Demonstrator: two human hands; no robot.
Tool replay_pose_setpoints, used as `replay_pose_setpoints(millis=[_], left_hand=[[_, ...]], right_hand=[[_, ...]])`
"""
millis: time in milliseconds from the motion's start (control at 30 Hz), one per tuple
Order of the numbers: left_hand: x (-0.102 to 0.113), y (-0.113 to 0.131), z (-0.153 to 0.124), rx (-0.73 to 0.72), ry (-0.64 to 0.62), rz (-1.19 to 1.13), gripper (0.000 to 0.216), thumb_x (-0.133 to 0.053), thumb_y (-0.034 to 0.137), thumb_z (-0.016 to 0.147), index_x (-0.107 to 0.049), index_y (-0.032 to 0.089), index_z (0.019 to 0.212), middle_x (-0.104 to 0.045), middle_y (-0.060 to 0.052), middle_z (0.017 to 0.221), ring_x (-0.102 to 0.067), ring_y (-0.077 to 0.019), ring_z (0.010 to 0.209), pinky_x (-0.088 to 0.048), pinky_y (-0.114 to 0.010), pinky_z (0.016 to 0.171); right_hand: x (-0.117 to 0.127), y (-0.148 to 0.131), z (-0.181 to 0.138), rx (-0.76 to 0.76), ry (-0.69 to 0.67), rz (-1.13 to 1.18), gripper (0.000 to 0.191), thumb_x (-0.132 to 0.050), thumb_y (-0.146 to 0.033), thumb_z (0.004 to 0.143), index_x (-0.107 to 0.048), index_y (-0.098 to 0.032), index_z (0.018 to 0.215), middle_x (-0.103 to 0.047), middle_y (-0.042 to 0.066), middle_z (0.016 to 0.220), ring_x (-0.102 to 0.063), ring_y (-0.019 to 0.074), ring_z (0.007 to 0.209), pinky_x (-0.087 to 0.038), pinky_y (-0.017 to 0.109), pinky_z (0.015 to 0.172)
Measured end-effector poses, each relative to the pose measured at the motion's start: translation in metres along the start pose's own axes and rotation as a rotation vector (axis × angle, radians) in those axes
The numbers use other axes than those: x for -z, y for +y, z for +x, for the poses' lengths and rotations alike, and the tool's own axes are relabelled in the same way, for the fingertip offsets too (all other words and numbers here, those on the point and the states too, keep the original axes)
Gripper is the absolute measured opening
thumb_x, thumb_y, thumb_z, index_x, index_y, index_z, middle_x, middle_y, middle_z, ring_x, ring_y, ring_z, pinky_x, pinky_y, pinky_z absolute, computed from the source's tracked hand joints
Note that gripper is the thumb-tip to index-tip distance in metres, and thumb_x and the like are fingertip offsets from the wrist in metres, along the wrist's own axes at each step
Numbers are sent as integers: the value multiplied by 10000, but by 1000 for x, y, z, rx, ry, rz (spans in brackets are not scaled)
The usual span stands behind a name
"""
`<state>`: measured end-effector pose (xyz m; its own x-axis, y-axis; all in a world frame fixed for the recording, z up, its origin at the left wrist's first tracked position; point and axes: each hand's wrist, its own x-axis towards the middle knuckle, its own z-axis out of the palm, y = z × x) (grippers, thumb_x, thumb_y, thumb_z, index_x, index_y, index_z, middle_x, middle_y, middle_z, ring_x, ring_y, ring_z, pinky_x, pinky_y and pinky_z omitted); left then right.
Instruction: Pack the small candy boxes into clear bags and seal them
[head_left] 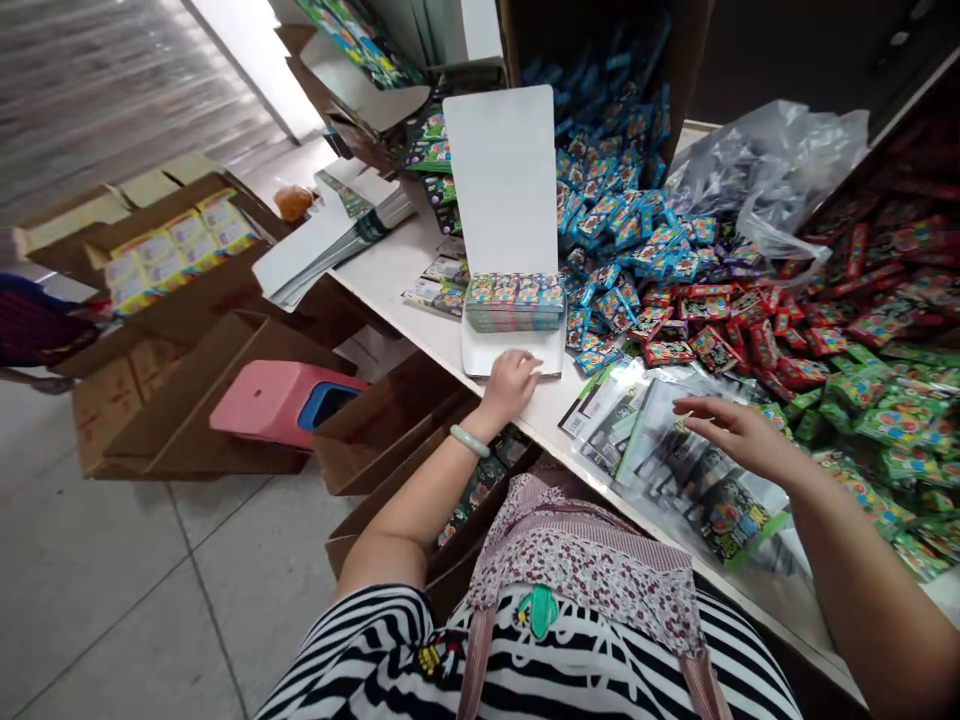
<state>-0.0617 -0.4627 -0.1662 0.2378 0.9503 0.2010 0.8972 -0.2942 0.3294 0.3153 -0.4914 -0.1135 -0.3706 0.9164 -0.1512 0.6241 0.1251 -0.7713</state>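
My left hand (pixel 513 384), a pale green bangle (pixel 470 440) on its wrist, is at the near edge of an open white display box (pixel 474 350). Its fingers are loosely bent and a little apart, with nothing visible in them. Inside the box, small colourful packets (pixel 516 300) stand in neat rows at the back, and its tall white lid (pixel 501 180) is upright behind them. My right hand (pixel 731 430) hovers open, fingers stretched to the left, above clear printed plastic bags (pixel 667 460). Whether it touches them I cannot tell.
Heaps of blue packets (pixel 615 230), red packets (pixel 757 330) and green packets (pixel 892 410) cover the table's right side. A clear plastic bag (pixel 780 160) lies behind. Flat cards (pixel 337 245) overhang the left edge. Cartons (pixel 202 420) and a pink stool (pixel 270 405) stand left, near another person's arm (pixel 37 380).
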Motion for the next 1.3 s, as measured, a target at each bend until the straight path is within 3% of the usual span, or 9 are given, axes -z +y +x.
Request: replay_pose_setpoints(millis=[100, 267, 567, 733, 900, 1000, 1100, 1200, 1300], left_hand=[[20, -2, 50, -75, 50, 50, 415, -395, 249, 983, -573, 244, 1358, -529, -104, 1460, -403, -299, 1423, -319, -533, 1196], [34, -22, 117, -147, -145, 210, 562, -549, 253, 918, -471, 289, 1474, -318, -97, 1644, -181, -393, 1541, -143, -669, 1206], [6, -63, 123, -59, 18, -37, 557, -503, 578, 933, -524, 294, 1412, -455, -45, 1565, -235, -360, 1505, -80, -707, 1195], [9, -68, 133, -73, 14, -109, 817, -489, 756, 881, -491, 135, 1413, -417, -69, 1578, -158, -342, 1526, 39, -680, 1218], [-6, 7, 94, -257, 126, -183, 767, -507, 614, 963, -325, 118, 1520, -402, -160, 1567, -320, -315, 1466, -204, -576, 1243], [-35, 82, 44, -427, -156, -300, 765, -496, 632, 950, -357, 118, 1498, -523, -195, 1436, -488, -314, 1338, -381, -509, 1164], [-63, 139, 1, -438, -333, -271, 896, -614, 670, 856, -361, 102, 1501, -463, -237, 1475, -415, -399, 1398, -333, -573, 1182], [-77, 159, -19, -440, -416, -206, 953, -704, 648, 798, -344, 156, 1531, -311, -238, 1594, -232, -462, 1501, -194, -665, 1212], [-80, 154, -20, -458, -459, -168, 857, -732, 579, 811, -390, 245, 1522, -205, -187, 1659, -125, -470, 1536, -144, -700, 1207]], right_hand=[[-4, -7, 2, 0, 6, -5, 332, -596, -538, 820, -754, -318, 1013, -769, 81, 1155, -733, 321, 1041, -604, 496, 890], [-7, -10, -4, 11, 27, 23, 285, -587, -511, 845, -744, -375, 1040, -772, 51, 1140, -735, 298, 1024, -613, 468, 849], [6, 32, -16, -106, 129, 28, 352, -596, -505, 824, -755, -285, 1047, -781, 80, 1107, -729, 295, 1015, -581, 454, 893], [13, 49, -7, -110, 183, -8, 375, -594, -464, 837, -753, -204, 1054, -780, 102, 1095, -727, 276, 982, -567, 442, 896], [3, 53, 13, -123, 267, -215, 330, -608, -344, 876, -730, -178, 1134, -758, 119, 1130, -708, 270, 993, -555, 447, 908], [-7, 40, 26, -17, 167, -388, 553, -731, -343, 811, -634, -137, 1315, -661, 176, 1333, -600, 330, 1245, -474, 498, 1056], [-2, 30, 26, 33, 96, -479, 784, -816, -351, 737, -530, -85, 1418, -566, 221, 1443, -517, 359, 1342, -409, 509, 1126], [19, 29, 0, -70, 235, -498, 627, -692, -336, 863, -527, -78, 1411, -599, 213, 1401, -560, 331, 1294, -442, 476, 1093], [29, 31, -46, -286, 164, -612, 500, -623, -321, 908, -598, -58, 1332, -672, 231, 1275, -636, 359, 1166, -503, 487, 994]])
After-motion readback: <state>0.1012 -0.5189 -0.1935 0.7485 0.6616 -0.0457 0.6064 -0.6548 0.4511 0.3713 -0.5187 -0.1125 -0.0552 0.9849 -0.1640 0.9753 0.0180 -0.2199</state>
